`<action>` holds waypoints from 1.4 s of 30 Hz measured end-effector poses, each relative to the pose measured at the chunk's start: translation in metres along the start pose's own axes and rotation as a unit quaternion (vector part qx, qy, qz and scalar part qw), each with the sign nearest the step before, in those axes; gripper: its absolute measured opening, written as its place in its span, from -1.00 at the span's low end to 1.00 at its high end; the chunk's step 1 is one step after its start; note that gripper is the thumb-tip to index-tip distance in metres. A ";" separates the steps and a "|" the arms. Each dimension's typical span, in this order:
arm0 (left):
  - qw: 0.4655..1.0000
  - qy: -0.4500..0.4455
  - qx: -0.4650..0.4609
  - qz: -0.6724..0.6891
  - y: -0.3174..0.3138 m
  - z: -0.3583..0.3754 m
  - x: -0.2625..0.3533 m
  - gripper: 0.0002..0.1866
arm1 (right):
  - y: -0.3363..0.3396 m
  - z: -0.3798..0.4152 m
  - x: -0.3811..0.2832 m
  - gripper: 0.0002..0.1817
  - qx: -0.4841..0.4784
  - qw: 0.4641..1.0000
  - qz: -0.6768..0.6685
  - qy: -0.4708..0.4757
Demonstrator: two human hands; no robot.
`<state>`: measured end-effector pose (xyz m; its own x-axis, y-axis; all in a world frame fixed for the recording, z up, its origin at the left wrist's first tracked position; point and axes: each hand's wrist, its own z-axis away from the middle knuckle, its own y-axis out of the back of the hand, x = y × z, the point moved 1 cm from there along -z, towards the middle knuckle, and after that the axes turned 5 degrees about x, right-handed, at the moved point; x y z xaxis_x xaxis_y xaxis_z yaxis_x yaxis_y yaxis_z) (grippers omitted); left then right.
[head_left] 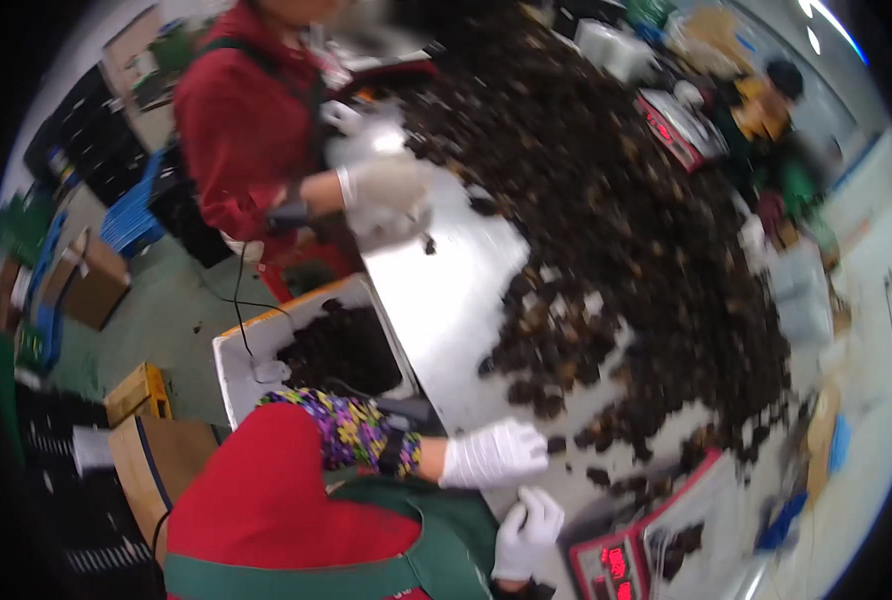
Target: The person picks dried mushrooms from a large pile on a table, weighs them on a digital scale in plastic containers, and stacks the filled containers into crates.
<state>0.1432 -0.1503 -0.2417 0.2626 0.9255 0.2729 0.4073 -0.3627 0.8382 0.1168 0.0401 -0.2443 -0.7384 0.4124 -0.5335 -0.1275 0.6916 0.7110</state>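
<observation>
White-gloved left hand [493,452] lies flat and empty at lower centre, fingertips beside loose bits of the dark brown lumpy heap [606,230] covering the steel worktop [456,290]. Right hand [528,530] below is curled, can't tell if it's holding anything.

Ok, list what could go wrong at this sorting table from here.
Loose dark pieces lie scattered near the metal table edge by the scale. A sweep of the co-worker's gloved hand could knock them off. The cable hanging beside the white box might snag.
</observation>
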 end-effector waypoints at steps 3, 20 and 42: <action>1.000 -0.002 -0.009 0.027 -0.001 -0.002 -0.004 -0.62 | 0.002 -0.001 -0.006 -0.71 -0.006 0.999 -0.002 -0.034; 0.912 0.222 0.149 -0.312 0.117 0.104 -0.091 -0.88 | 0.002 0.005 0.000 -0.65 -0.002 0.999 -0.018 -0.033; 0.977 0.146 0.108 -0.115 0.039 -0.064 -0.086 -0.83 | 0.002 0.005 0.000 -0.64 0.002 0.999 -0.013 -0.037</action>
<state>0.0807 -0.2372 -0.2024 -0.1050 0.9657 0.2376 0.6096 -0.1263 0.7826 0.1199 0.0448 -0.2450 -0.6839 0.4368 -0.5844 -0.1434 0.7048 0.6947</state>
